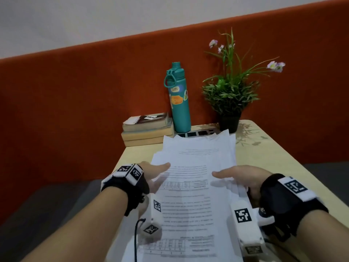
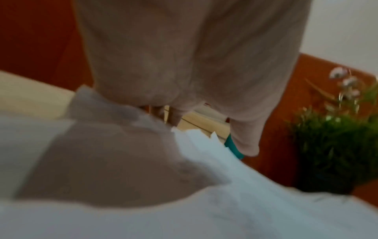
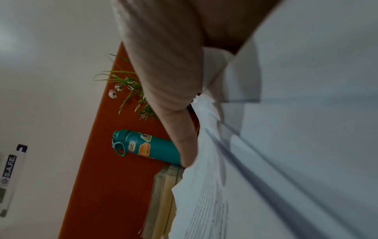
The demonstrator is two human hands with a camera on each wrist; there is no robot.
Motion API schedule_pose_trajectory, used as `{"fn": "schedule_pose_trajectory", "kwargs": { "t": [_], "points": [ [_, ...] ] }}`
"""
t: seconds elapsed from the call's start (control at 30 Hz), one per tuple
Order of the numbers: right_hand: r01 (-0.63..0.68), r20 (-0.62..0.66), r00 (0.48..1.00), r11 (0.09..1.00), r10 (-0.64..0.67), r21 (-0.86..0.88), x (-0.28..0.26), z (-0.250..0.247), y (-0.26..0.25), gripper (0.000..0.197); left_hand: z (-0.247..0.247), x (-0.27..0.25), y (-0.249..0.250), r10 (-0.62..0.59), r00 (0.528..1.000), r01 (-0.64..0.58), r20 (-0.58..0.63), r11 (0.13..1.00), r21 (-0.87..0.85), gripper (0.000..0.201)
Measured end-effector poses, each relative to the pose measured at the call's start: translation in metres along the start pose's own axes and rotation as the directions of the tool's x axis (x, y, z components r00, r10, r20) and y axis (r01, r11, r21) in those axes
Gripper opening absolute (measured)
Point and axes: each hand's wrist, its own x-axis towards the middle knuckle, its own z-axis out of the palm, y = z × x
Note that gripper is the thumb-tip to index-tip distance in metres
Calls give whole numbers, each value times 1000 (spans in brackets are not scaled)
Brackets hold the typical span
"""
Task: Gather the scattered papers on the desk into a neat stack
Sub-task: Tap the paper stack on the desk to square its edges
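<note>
A pile of printed white papers (image 1: 190,186) runs lengthwise down the middle of the pale desk (image 1: 264,157), its far edges uneven and fanned. My left hand (image 1: 154,174) holds the pile's left edge, thumb lying on the top sheet and fingers at or under the edge. My right hand (image 1: 241,178) holds the right edge the same way, thumb on top and fingers tucked beneath. The left wrist view shows the palm (image 2: 184,56) over the blurred papers (image 2: 204,210). In the right wrist view the thumb (image 3: 163,64) lies along the staggered sheets (image 3: 286,145).
At the desk's far end stand a teal bottle (image 1: 179,99), two stacked books (image 1: 147,129), a potted plant (image 1: 229,91) and a power strip (image 1: 196,133) just beyond the papers. An orange partition (image 1: 75,91) backs the desk. The desk's left edge drops off beside my left wrist.
</note>
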Motion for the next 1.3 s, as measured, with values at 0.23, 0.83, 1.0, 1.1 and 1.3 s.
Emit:
{"fn": "schedule_pose_trajectory", "kwargs": {
  "t": [0.23, 0.83, 1.0, 1.1, 1.3],
  "points": [
    [75, -146, 985, 991, -91, -112, 16, 16, -1, 47, -7, 2, -6, 210, 966, -174, 151, 960, -219, 55],
    [910, -563, 315, 412, -764, -49, -107, 25, -106, 40, -60, -88, 48, 379, 399, -893, -835, 367, -260, 35],
    [915, -615, 301, 402, -729, -28, -102, 25, -97, 29, -54, -94, 45, 346, 442, -871, -828, 386, -303, 36],
    [933, -640, 271, 360, -719, -8, -102, 27, -99, 35, -54, -102, 48, 367, 417, -872, -831, 421, -251, 50],
    [968, -642, 197, 251, -741, 8, -106, 30, -109, 48, -66, -107, 54, 340, 335, -908, -879, 365, -205, 70]
  ]
}}
